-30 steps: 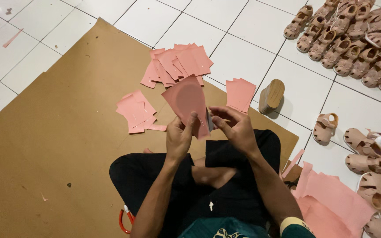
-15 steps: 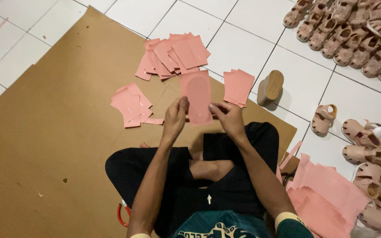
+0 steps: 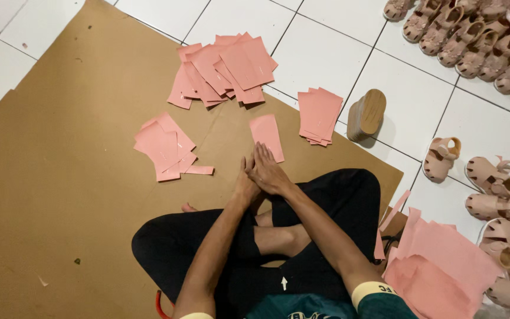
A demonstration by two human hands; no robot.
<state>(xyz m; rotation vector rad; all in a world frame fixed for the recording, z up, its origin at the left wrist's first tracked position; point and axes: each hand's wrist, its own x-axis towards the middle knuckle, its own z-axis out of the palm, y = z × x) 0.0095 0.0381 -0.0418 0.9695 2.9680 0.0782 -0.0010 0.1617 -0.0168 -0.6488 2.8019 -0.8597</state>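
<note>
Resting together on the brown cardboard sheet, the left hand and the right hand touch each other just below a single pink paper piece, the fingers of both lying flat and close together, gripping nothing. That piece lies flat on the cardboard, between a small pink stack to the left and another pink stack to the right, with a larger pink pile beyond it. Near the cardboard's edge a wooden block stands on the white tiled floor, with beige sandals farther off.

At twelve o'clock we've got a fanned pink card pile, a wooden block at one, and beige sandals lined up on white floor tiles at two.
</note>
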